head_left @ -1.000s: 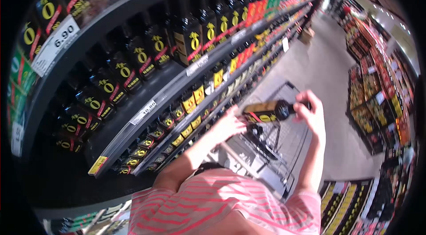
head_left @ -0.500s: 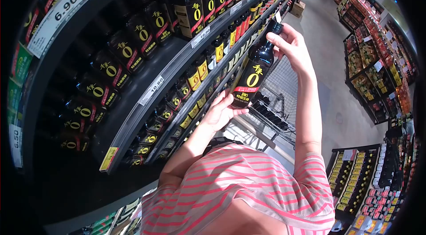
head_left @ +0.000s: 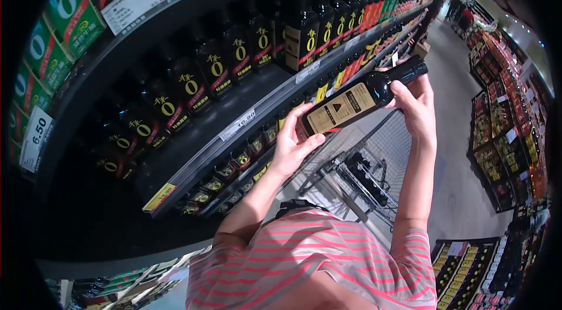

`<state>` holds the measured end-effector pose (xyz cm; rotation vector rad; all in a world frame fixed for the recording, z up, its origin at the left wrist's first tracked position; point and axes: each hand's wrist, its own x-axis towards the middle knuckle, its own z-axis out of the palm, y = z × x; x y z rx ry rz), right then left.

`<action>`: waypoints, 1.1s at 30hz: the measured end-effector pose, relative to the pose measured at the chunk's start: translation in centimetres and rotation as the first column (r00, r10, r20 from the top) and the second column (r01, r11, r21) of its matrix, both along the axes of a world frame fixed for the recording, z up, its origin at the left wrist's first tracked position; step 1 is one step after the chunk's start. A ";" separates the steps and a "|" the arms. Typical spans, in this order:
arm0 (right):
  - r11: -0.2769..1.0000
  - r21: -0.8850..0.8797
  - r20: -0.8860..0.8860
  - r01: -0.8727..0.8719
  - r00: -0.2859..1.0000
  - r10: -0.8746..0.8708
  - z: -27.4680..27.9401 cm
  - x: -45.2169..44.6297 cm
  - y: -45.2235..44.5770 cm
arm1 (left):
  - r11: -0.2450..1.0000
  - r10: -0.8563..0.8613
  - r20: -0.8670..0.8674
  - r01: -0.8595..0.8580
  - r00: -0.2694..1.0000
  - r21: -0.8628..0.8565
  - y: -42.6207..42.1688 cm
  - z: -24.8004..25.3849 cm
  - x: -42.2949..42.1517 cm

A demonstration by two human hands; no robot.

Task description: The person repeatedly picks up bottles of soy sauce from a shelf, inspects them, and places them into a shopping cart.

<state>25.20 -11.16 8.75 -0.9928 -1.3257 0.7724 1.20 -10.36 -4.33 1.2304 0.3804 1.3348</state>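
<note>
Between my two hands I hold a dark glass sauce bottle, tilted with its black cap up to the right. A tan back label with small print and a dark triangle faces me. My left hand is closed round the base, thumb along the lower edge. My right hand grips the neck just below the cap. Behind the bottle runs a shelf of similar dark bottles with yellow "0" marks and red bands.
A wire shopping cart stands beyond my arms, with something dark inside it. Price tags line the shelf edge on the left. Stacked goods fill displays across the aisle floor on the right.
The bottle has been turned from its front label to its back label and tipped closer to level. My right hand has shifted right and downward with the neck, and my view has shifted.
</note>
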 end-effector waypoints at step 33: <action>0.982 0.187 0.703 -0.029 0.703 -0.113 5.7 -13.3 14.8 | 0.965 0.189 0.234 -0.137 0.954 -0.222 6.0 4.2 -4.8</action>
